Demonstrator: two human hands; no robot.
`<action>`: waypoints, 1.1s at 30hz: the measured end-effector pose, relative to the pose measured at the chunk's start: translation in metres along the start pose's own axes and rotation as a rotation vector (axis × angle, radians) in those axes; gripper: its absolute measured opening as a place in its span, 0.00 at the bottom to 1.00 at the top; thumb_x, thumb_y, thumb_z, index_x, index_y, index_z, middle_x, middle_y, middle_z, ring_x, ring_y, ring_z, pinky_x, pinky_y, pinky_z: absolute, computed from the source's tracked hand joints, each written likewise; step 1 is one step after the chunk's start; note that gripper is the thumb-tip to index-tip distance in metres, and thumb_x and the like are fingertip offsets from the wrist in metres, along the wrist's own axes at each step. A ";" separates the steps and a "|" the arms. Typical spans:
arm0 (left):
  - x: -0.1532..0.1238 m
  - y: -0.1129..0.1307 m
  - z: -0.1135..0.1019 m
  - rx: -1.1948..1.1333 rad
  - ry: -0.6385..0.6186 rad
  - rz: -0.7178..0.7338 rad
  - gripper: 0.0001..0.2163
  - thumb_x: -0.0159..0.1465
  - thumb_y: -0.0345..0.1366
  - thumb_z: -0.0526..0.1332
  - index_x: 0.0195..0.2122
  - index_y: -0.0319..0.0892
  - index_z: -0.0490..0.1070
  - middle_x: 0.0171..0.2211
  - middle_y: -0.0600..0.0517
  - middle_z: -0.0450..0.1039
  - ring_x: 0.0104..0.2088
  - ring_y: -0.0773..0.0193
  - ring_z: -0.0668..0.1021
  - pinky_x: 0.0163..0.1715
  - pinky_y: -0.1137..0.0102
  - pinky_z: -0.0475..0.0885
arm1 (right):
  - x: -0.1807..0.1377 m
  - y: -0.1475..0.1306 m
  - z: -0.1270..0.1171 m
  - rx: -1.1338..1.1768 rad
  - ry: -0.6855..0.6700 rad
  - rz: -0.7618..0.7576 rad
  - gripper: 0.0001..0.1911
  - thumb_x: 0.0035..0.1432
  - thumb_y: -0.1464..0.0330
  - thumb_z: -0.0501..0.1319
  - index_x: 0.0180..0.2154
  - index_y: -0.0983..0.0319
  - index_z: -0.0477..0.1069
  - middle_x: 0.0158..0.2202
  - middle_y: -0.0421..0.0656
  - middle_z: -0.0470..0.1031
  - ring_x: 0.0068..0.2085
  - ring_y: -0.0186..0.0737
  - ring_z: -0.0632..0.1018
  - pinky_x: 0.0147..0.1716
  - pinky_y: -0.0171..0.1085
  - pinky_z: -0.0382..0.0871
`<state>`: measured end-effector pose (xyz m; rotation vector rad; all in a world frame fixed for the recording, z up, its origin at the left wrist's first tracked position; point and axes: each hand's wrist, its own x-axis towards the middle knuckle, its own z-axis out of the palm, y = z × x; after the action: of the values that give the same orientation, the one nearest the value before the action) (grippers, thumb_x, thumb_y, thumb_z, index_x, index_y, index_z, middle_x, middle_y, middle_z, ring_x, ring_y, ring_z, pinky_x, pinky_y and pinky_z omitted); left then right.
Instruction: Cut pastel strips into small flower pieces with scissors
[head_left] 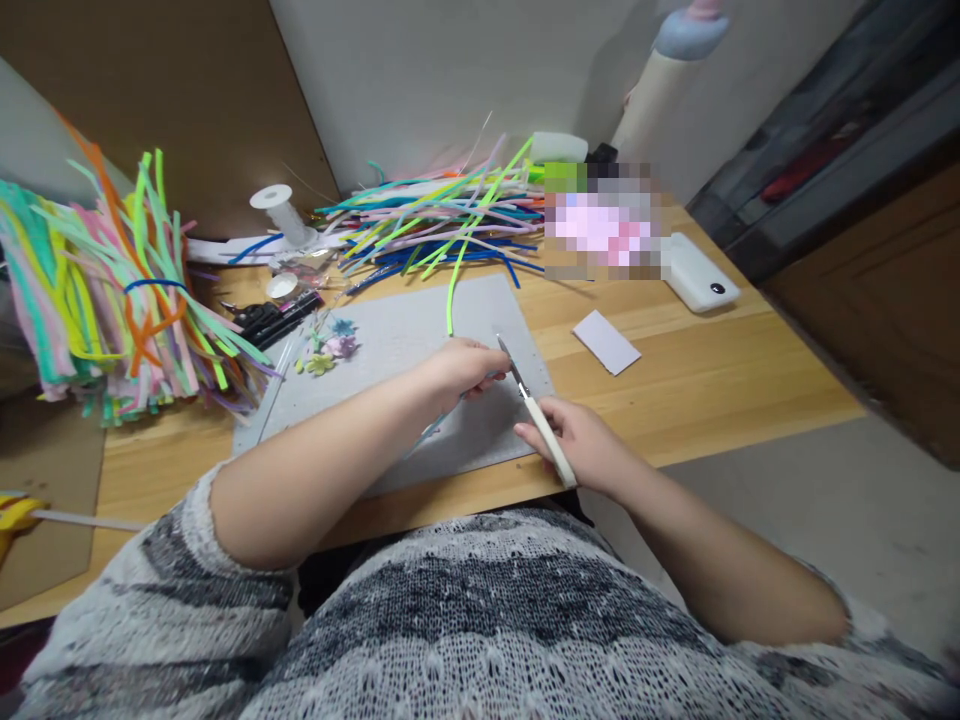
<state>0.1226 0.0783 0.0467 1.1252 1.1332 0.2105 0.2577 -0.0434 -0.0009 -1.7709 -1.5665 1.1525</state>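
Note:
My right hand [574, 440] grips a pair of scissors [550, 440] by the cream handles, with the dark blades angled up toward my other hand. My left hand [472, 368] is closed in a pinch, its fingertips right beside the blades. A thin pale blue pipe cleaner [433, 428] runs out below the left hand's fingers, partly hidden by the forearm. Both hands are above a grey cutting mat [390, 320]. Small flower shapes [330, 348] in yellow, lilac, green and blue lie on its left part.
A tied bundle of colourful pipe cleaners [150, 300] stands at left. Loose pipe cleaners [442, 220] are heaped at the back, beside a white spool [279, 212]. To the right lie a pale card [607, 342] and a white case [701, 275]. A yellow tool [19, 515] is at far left.

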 end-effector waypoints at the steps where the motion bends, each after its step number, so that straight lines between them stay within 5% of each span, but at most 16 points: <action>1: 0.001 0.001 0.001 0.008 -0.004 -0.006 0.10 0.52 0.26 0.59 0.15 0.39 0.61 0.13 0.56 0.57 0.14 0.75 0.57 0.15 0.74 0.48 | 0.000 0.000 0.000 0.029 0.003 0.016 0.14 0.55 0.56 0.58 0.27 0.60 0.62 0.20 0.36 0.63 0.22 0.32 0.65 0.20 0.33 0.55; 8: 0.021 0.008 0.007 0.082 -0.040 -0.018 0.09 0.50 0.30 0.61 0.16 0.38 0.62 0.12 0.57 0.57 0.14 0.74 0.58 0.14 0.75 0.50 | 0.004 -0.002 0.001 0.328 0.018 0.226 0.20 0.49 0.50 0.61 0.28 0.59 0.60 0.16 0.32 0.62 0.15 0.31 0.67 0.13 0.30 0.56; 13: 0.026 0.021 0.005 0.106 -0.005 0.029 0.09 0.50 0.32 0.63 0.18 0.38 0.63 0.14 0.56 0.59 0.15 0.74 0.59 0.15 0.75 0.51 | 0.015 0.010 -0.012 0.382 0.089 0.202 0.21 0.48 0.50 0.62 0.29 0.60 0.62 0.17 0.33 0.64 0.15 0.31 0.68 0.14 0.30 0.56; 19: -0.012 0.030 -0.048 0.451 0.118 0.317 0.02 0.53 0.32 0.62 0.27 0.40 0.69 0.20 0.57 0.63 0.18 0.74 0.61 0.18 0.75 0.53 | 0.020 0.013 -0.044 -0.213 0.285 0.104 0.16 0.52 0.54 0.60 0.31 0.61 0.72 0.25 0.41 0.74 0.27 0.38 0.72 0.23 0.33 0.58; 25: -0.060 -0.012 -0.106 0.712 0.439 0.445 0.06 0.58 0.33 0.58 0.34 0.43 0.73 0.21 0.56 0.65 0.21 0.70 0.63 0.21 0.73 0.57 | 0.045 -0.008 -0.041 -0.582 0.275 0.041 0.14 0.55 0.60 0.59 0.41 0.59 0.72 0.38 0.46 0.77 0.37 0.45 0.75 0.29 0.36 0.58; 28: -0.072 -0.044 -0.106 0.809 0.407 0.522 0.04 0.59 0.32 0.57 0.32 0.42 0.71 0.28 0.53 0.71 0.27 0.68 0.69 0.28 0.71 0.63 | 0.061 -0.015 -0.030 -0.675 0.334 0.068 0.15 0.55 0.60 0.60 0.42 0.61 0.70 0.38 0.48 0.76 0.38 0.49 0.75 0.30 0.38 0.60; 33: -0.073 -0.082 -0.090 0.881 0.268 0.642 0.04 0.60 0.29 0.57 0.34 0.41 0.69 0.36 0.50 0.72 0.38 0.64 0.73 0.40 0.67 0.68 | 0.070 -0.019 -0.017 -0.771 0.330 -0.114 0.10 0.56 0.63 0.59 0.37 0.62 0.71 0.41 0.51 0.74 0.44 0.52 0.73 0.38 0.43 0.64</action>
<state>-0.0146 0.0473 0.0278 2.2982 1.0800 0.3822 0.2600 0.0312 0.0054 -2.1379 -2.0057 0.1556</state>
